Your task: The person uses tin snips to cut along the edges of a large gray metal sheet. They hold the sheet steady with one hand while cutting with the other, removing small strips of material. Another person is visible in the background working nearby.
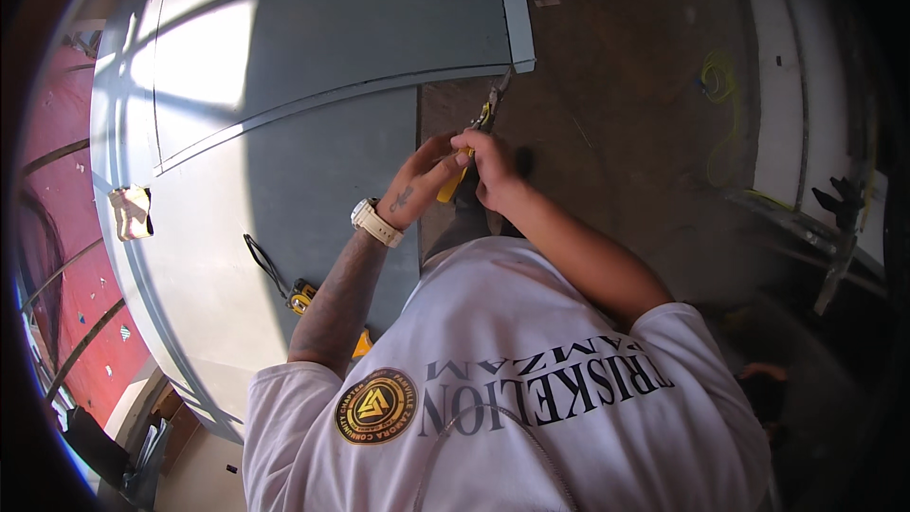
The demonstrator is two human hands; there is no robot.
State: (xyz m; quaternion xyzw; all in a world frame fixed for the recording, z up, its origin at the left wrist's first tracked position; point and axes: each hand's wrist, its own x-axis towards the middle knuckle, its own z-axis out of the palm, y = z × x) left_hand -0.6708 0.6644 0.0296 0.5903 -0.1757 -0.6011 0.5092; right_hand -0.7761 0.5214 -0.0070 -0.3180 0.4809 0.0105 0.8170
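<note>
Both my hands are closed round yellow-handled metal snips (486, 117). My left hand (424, 175) wraps the handles from the left, a pale watch (375, 222) on its wrist. My right hand (493, 169) grips from the right, its fingers meeting those of the left. The snips tilt up and to the right, and their jaws reach the near right corner of a grey metal sheet (379, 14). A raised light-grey flange (515, 5) runs along that sheet's right edge. Whether the blades are closed on the metal is too small to tell.
Under the sheet lies a wide grey work surface (332, 147), sunlit on its left. On it rest a yellow-and-black tape measure (301, 297) with a strap and an orange-yellow object (363, 342) partly behind my sleeve. A coil of yellow-green cord (718, 76) lies on the brown floor (616, 104).
</note>
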